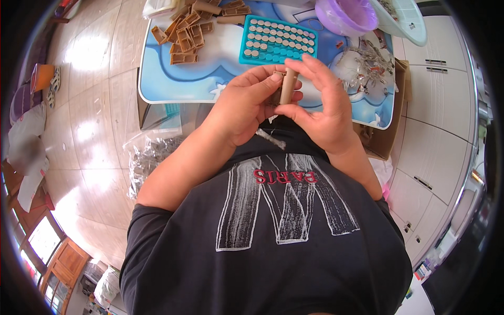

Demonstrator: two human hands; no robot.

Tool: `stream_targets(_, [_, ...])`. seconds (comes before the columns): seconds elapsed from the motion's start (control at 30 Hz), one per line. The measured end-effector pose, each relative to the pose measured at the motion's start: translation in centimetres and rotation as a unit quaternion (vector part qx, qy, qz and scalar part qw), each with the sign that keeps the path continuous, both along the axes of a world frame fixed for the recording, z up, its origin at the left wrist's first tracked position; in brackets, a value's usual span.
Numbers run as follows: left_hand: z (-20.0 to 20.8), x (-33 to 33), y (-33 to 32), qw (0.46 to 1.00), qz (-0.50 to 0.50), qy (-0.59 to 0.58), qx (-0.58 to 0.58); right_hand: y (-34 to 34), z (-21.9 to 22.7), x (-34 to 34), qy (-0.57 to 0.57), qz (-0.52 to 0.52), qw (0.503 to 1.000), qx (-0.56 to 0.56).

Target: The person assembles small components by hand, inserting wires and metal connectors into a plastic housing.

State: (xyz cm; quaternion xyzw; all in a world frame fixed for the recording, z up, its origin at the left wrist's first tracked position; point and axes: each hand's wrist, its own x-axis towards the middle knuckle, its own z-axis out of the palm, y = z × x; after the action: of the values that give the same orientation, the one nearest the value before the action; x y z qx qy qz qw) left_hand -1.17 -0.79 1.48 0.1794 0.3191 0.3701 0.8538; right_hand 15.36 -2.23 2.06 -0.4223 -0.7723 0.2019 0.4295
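Note:
Near the table's front edge, my left hand [239,102] is closed on a small brown plastic casing [276,94], partly covered by its fingers. A light-brown tube [288,86] stands upright against the casing's right side. My right hand [331,97] grips this tube between its thumb at the lower end and fingers at the top. Just beyond both hands lies a teal tray [244,48] with rows of small white round pieces. Some slots at its near right show no white piece.
Loose brown casings [186,38] are heaped at the table's back left. A pile of small clear and metallic parts [365,65] lies at the right, below a purple bowl [344,16] and a pale green basin [412,26]. A plastic bag [152,163] sits low at the left.

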Motion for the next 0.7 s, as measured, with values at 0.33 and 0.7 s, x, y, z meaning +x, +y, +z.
stream_targets(0.33, [-1.0, 0.1, 0.3, 0.999, -0.001, -0.031, 0.007, 0.0, 0.7, -0.1, -0.099, 0.003, 0.993, 0.057])
stream_targets(0.7, [0.0, 0.1, 0.3, 0.999, 0.024, -0.036, -0.020, 0.3, 0.8, -0.4, -0.080, -0.011, 0.995, 0.058])
